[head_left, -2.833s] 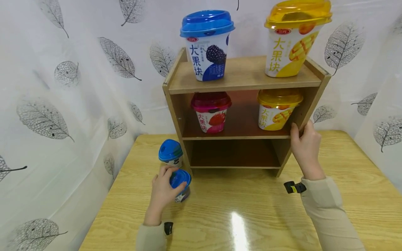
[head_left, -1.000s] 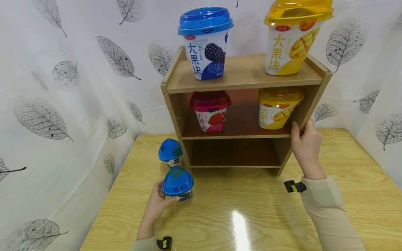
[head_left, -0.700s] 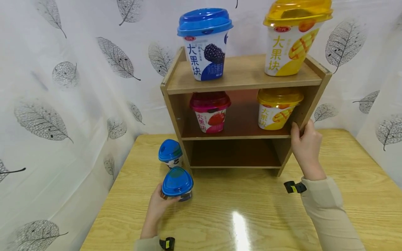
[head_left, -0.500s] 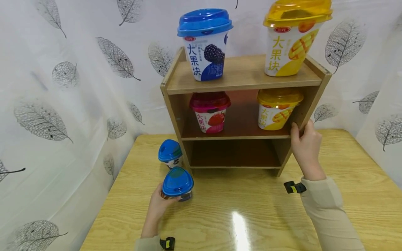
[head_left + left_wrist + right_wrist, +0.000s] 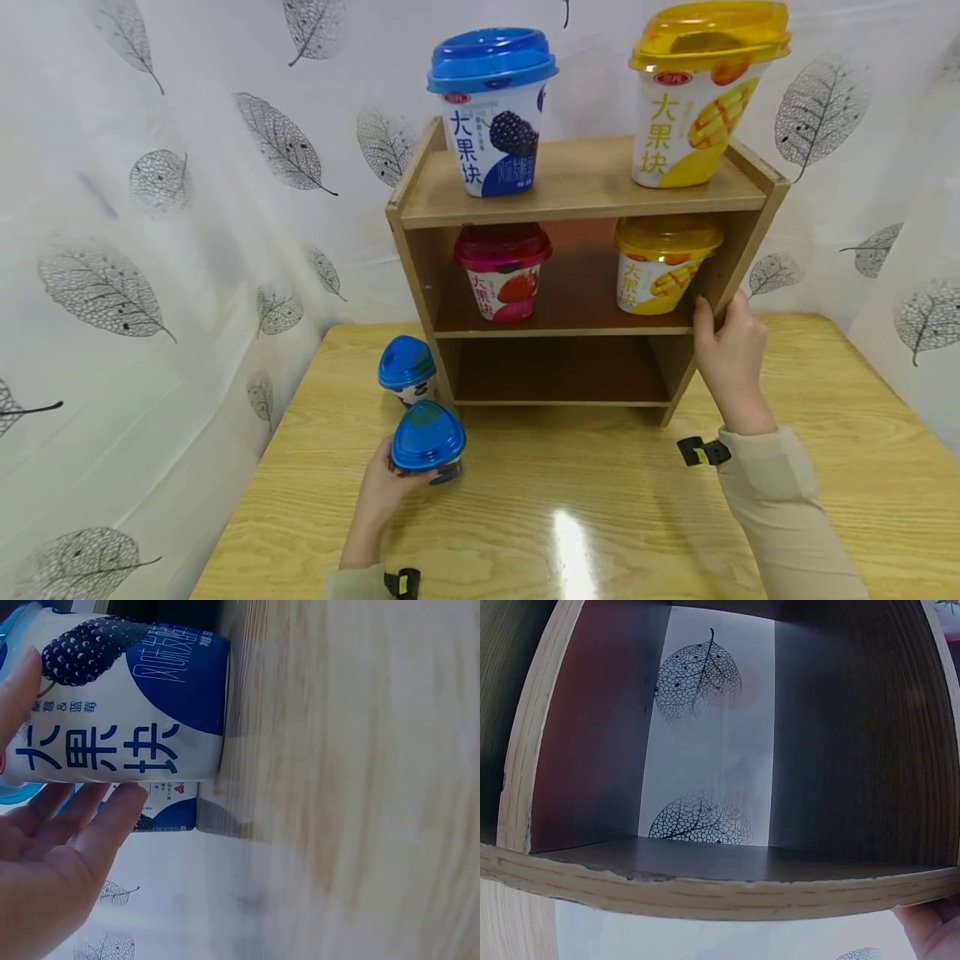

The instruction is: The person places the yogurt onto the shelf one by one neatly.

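On the left of the table, my left hand point(image 5: 378, 492) grips the side of a blue-lidded yogurt cup point(image 5: 427, 437) with a blackberry on its label. The left wrist view shows the thumb on the front of that cup point(image 5: 112, 697) and the fingers at its side. Its base is at or close to the tabletop. Just behind it stands a second blue-lidded yogurt cup point(image 5: 407, 367), beside the shelf. My right hand point(image 5: 729, 350) holds the right side panel of the wooden shelf point(image 5: 585, 212); most of its fingers are hidden in the right wrist view.
On the shelf top stand a blue-lidded cup point(image 5: 495, 117) and a yellow-lidded cup point(image 5: 697, 100). The middle level holds a pink-lidded cup point(image 5: 502, 275) and another yellow-lidded cup point(image 5: 663, 267). A leaf-patterned curtain point(image 5: 202, 250) hangs behind the table point(image 5: 510, 517).
My left hand has gone from over the near cup's lid to around its side, and the cup has shifted slightly towards me. The right hand stays on the shelf panel.
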`<state>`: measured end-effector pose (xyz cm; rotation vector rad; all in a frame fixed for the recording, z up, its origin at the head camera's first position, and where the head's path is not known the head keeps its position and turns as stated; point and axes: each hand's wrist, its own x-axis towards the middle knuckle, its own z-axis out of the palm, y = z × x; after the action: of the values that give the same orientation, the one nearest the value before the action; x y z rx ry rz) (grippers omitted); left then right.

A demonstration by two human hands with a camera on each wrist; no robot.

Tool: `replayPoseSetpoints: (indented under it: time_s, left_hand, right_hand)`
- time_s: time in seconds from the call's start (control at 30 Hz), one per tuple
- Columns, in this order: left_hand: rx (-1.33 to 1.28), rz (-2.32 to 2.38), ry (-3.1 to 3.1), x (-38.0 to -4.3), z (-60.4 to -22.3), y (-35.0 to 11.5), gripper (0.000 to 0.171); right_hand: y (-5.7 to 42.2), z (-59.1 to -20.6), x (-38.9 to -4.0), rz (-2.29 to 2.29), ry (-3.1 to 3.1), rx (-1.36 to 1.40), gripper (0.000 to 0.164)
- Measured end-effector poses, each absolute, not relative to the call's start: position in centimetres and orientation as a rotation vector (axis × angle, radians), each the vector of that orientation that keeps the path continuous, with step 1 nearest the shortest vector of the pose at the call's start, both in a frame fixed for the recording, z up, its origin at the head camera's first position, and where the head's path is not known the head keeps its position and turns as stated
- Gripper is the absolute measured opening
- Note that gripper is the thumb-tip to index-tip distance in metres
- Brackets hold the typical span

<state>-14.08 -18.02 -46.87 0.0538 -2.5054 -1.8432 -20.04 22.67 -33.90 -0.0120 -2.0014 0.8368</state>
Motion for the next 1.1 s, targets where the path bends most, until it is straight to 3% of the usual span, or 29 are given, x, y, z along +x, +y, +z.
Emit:
replayPoseSetpoints:
  time_s: [0.57,1.1]
  left_hand:
    - [-0.047,-1.820,-2.496,-14.1,-46.3,-16.5,0.070]
    - [-0.303,-1.818,-2.423,-15.4,-42.1,-12.7,0.072]
  right_hand:
    - [22.7,-34.1,-20.0,0.832,-2.001,-0.012,0.021]
    - [22.6,-34.0,-20.0,0.855,-1.998,-0.014,0.021]
